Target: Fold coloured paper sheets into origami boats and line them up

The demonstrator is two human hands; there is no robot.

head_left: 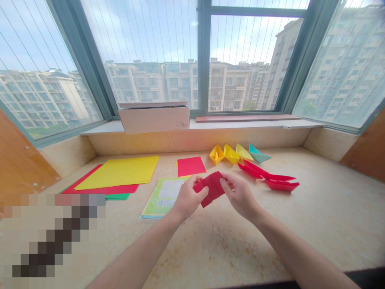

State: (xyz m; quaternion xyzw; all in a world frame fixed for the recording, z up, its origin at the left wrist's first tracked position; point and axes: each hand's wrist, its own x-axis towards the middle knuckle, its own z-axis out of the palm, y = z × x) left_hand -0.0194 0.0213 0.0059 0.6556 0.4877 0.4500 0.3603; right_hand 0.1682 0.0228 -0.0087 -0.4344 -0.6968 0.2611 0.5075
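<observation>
A folded piece of red paper (213, 185) is held up over the counter between both hands. My left hand (192, 196) pinches its left side, thumb on the near face. At the upper right edge, my right hand (237, 192) grips it between thumb and fingers. Fold lines and layers show on the paper. Behind the hands lies a square red sheet (191, 166) with yellow paper under it. Beneath my left hand is a clear packet with a green and white cover (164, 196), partly hidden by the hand and forearm.
Folded paper boats stand at the back right: yellow ones (231, 154), a teal one (259, 154) and red ones (282, 183). Large yellow sheets (120, 172) overlap red and green ones at left. A white box (155, 118) sits on the window ledge. The left foreground is pixelated.
</observation>
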